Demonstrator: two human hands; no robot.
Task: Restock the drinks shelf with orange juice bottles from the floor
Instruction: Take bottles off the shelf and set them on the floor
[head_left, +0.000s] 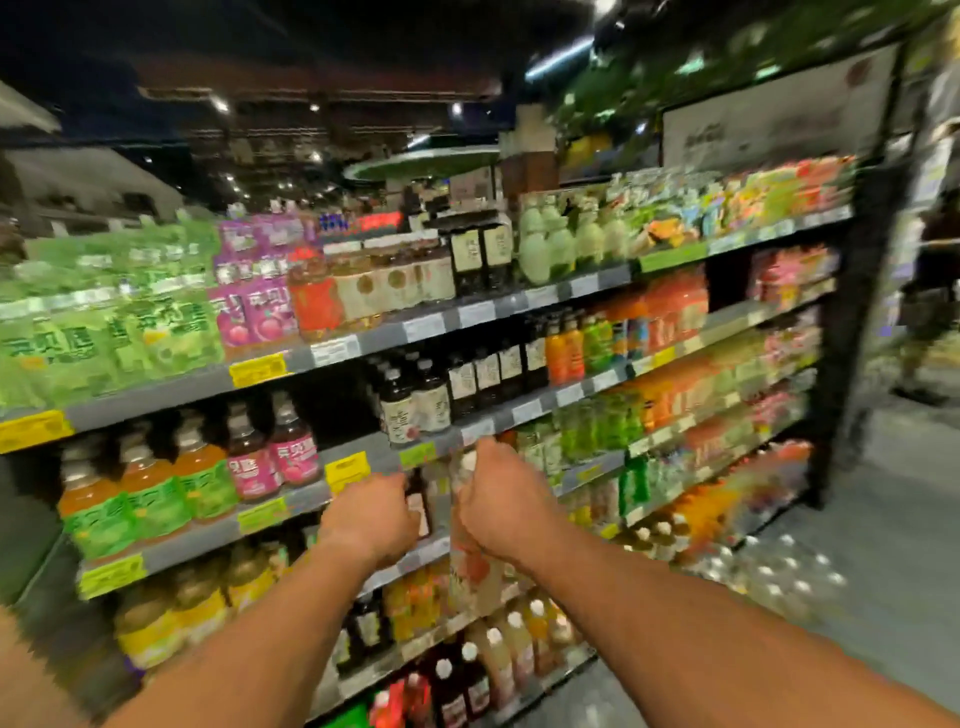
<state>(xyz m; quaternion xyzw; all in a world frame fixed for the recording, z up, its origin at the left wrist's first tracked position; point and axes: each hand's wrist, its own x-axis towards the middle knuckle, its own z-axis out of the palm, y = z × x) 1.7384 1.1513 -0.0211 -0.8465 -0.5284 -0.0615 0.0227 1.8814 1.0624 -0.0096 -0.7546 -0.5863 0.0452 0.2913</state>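
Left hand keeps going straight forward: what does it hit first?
Probably the dark brown bottle with a pale label on the grey shelf; the left hand looks at it already, though blur hides contact.

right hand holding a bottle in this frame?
Yes: the right hand is curled round the neck of a pale bottle in front of the shelf edge, though the frame is blurred.

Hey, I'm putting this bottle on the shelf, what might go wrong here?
1. The right hand grips the bottle only near its top, so it may swing or slip.
2. The left hand reaches among dark bottles at the shelf edge; a nudge might topple one.
3. More bottles on the floor are a possible trip hazard.
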